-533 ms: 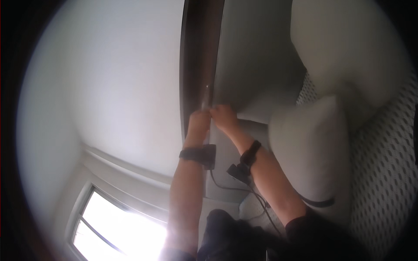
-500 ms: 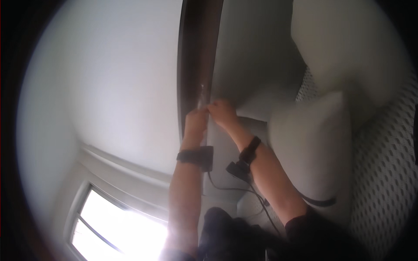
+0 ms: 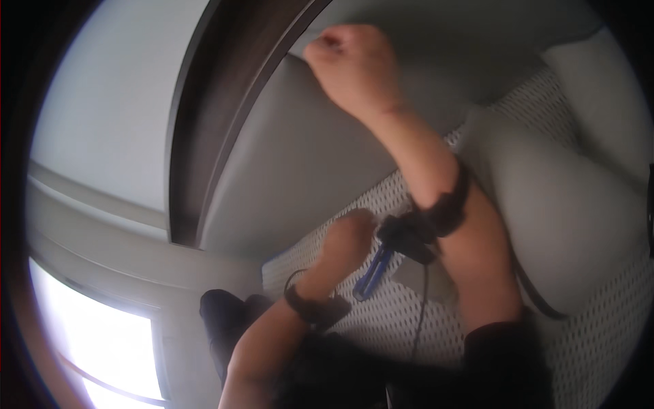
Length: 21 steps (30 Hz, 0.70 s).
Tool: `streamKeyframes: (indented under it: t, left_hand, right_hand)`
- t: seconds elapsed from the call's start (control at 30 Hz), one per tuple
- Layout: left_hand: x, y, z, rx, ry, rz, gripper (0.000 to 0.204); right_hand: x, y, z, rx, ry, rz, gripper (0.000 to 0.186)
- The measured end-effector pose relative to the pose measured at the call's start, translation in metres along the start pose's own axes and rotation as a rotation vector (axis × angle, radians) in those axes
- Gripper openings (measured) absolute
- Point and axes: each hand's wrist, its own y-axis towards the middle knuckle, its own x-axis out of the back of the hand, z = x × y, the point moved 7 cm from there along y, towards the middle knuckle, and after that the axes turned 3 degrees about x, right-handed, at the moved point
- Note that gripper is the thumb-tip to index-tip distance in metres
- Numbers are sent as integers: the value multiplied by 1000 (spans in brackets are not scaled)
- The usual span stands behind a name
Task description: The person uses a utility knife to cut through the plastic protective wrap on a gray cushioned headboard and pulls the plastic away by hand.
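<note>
My right hand (image 3: 357, 71) is raised in front of the grey padded panel, close to the dark wood edge. Its fingers are curled closed, and whatever may be inside them is hidden. Lower down, my left hand (image 3: 346, 242) is curled above the patterned cover, blurred by motion; I cannot make out anything in it. Beside it on the cover lies a slim blue tool with a long slot (image 3: 372, 276), partly covered by the black device on my right forearm (image 3: 412, 235). A flat grey piece (image 3: 429, 281) lies to the right of the tool.
A dark wood frame (image 3: 218, 109) runs along the grey padded panel (image 3: 293, 150). Grey cushions (image 3: 558, 211) rest on the right. A dark cable (image 3: 424, 307) hangs from the forearm device. At the lower left is a bright window (image 3: 95, 327).
My hands, together at a thin, clear-looking strip by the wood frame before, are now apart. The left has dropped toward the cover; the right has risen. The view has turned, showing the blue tool.
</note>
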Motion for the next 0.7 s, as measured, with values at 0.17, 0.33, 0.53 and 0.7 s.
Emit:
streamKeyframes:
  t: [0.17,0.33,0.53,0.7]
  left_hand:
    - [-47,36,-47,-121,-200,59,22]
    - [-43,41,-67,-370,-174,-10,43]
    - [-53,101,-52,356,-1453,308,44]
    - [-69,106,-84,617,-2145,196,29]
  right_hand:
    - [28,-8,-4,-95,78,163,27]
    - [41,-33,-13,-397,208,233,24]
    - [39,-30,-14,-331,511,236,23]
    - [49,-42,-15,-334,388,277,22]
